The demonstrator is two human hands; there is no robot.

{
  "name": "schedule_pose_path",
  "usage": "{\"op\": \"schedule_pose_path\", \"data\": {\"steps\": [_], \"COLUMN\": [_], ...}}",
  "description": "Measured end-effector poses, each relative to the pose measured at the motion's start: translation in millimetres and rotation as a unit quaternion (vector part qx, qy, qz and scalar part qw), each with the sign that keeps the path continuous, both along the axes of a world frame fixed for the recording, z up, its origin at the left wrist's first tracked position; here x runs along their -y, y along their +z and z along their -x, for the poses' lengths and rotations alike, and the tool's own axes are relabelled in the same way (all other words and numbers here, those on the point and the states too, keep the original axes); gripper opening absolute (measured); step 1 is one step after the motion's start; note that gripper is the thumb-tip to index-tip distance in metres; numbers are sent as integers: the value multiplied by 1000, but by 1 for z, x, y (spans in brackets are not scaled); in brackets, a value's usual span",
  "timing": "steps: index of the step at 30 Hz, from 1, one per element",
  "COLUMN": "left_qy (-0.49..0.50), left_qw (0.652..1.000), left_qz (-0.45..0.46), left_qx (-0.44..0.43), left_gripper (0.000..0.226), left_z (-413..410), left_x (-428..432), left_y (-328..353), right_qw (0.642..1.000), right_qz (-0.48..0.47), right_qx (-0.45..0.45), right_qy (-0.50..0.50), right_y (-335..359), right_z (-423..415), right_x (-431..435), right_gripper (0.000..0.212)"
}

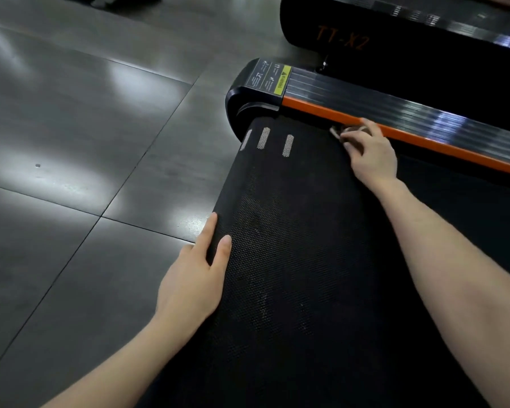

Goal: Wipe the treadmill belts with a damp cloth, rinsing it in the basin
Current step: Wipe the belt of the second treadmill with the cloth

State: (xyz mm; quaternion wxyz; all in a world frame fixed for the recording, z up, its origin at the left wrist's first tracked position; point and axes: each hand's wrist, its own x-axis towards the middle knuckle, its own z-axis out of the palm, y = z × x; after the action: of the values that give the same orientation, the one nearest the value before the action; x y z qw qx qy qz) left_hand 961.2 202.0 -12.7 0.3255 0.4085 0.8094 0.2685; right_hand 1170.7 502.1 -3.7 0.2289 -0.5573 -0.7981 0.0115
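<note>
A black textured treadmill belt (301,260) runs from the bottom of the view up to its rear roller end. My left hand (195,278) lies at the belt's left edge, thumb on top and fingers straight along its side. My right hand (371,154) grips a small brownish cloth (352,131) and holds it against the belt's far right edge, beside the orange strip (424,139) of the side rail. Most of the cloth is hidden under the fingers.
A black side rail (395,104) with a yellow warning label (281,81) borders the belt on the right. A second black treadmill marked TT-X2 (342,39) stands behind it. Dark glossy floor tiles (86,128) fill the left side. No basin is in view.
</note>
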Motion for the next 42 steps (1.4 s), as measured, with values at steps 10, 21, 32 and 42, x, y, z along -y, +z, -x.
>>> {"op": "schedule_pose_path", "data": {"steps": [10,21,32,42], "left_qy": [-4,-34,-24,-98], "left_qw": [1000,999,998,981], "left_qz": [-14,-30,-23,-144], "left_qx": [-23,2,45,81], "left_gripper": [53,52,70,48], "left_z": [0,3,8,7], "left_x": [-2,0,5,54], "left_y": [-4,-3,16,52], "right_qw": [977,990,930,906], "right_qz": [42,128,177,213], "right_qx": [-29,-53,-37,88], "right_qy": [207,28,319,355], "right_y": [-6,1,15,42], "right_z": [36,-43,32,-128], "right_x": [199,217,359,384], "right_gripper": [29,25,30,36]}}
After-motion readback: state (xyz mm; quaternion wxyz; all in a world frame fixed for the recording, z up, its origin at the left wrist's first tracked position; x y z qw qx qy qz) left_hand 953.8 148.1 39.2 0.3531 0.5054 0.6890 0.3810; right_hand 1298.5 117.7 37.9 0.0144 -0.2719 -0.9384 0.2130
